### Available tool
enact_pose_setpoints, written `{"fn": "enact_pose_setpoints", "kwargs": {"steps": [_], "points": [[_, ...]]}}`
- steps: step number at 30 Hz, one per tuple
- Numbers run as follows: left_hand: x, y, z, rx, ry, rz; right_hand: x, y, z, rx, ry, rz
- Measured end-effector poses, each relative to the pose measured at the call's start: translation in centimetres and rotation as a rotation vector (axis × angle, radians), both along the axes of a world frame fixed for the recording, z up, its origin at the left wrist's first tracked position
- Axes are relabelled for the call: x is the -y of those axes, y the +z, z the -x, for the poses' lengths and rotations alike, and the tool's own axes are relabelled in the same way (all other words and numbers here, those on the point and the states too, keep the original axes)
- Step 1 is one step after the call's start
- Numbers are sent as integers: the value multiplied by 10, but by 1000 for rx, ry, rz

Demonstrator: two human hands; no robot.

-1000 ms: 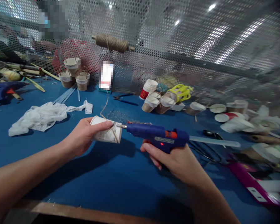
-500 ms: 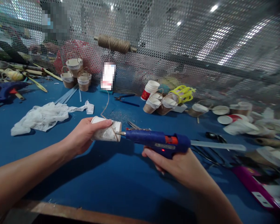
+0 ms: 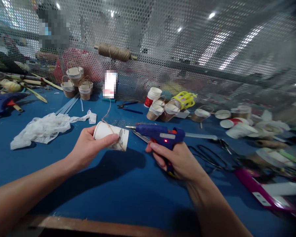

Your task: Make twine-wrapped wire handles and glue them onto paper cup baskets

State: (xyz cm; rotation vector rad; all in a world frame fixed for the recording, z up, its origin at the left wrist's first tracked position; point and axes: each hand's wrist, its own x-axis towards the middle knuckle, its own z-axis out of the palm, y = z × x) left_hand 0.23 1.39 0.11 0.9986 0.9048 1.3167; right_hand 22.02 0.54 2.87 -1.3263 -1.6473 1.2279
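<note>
My left hand grips a white paper cup lying on its side, the thumb pressed along its wall. A strand of brown twine runs from the spool on the mesh down to the cup and lies across it. Grey smudges show on the cup near its right end. In my right hand is a blue hot glue gun with a red light on and a clear glue stick out of its back. Its metal nozzle points left, just above and apart from the cup. Scissors lie behind the gun, partly hidden.
White lace fabric lies at left, with finished twine-handled cups behind it. Pliers and more cups stand near the mesh panel. A purple power strip and black cable lie at right.
The glue gun has drawn back and up, its nozzle leaving the twine on the cup. The cup has turned in my left hand, and the thumb now lies nearer its right end.
</note>
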Motion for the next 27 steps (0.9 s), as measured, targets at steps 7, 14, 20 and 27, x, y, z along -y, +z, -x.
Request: {"fn": "enact_pose_setpoints", "kwargs": {"steps": [7, 14, 20, 27], "points": [[-9, -5, 2, -30, 51, -4, -31, -11, -10, -143, -346, 20], [-20, -10, -3, -118, -60, 18, -71, -28, -32, 420, -491, -35], [-9, -12, -2, -207, -84, 9, -92, -45, -41, 752, -552, -91], [-4, -7, -3, -323, -118, -51, -71, -22, -10, 845, -441, -227]]}}
